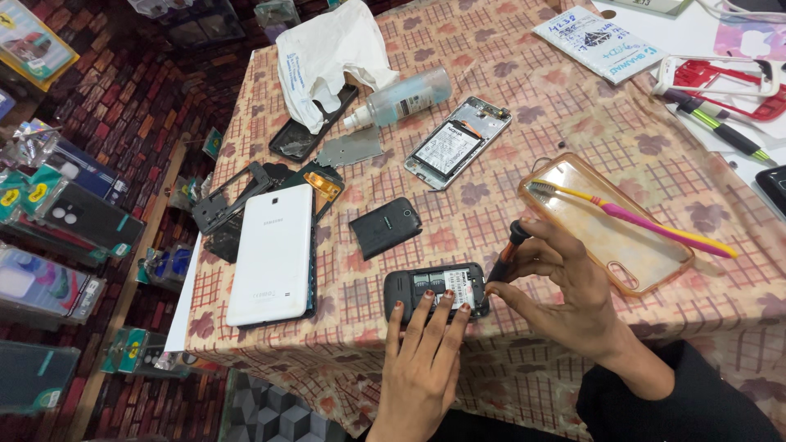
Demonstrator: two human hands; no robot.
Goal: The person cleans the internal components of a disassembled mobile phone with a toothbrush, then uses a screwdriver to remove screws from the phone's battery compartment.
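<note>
This was a phone repair shop: packaged phone cases [57, 221] hung at left, opened handsets [457, 142] lay across the tablecloth [573, 123]

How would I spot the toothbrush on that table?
Start at the checked tablecloth and go to its right half, above the right hand. A clear, orange-rimmed phone case lies there, and the toothbrush rests across it: pink and yellow, the only long thin thing among flat phone parts.
</note>
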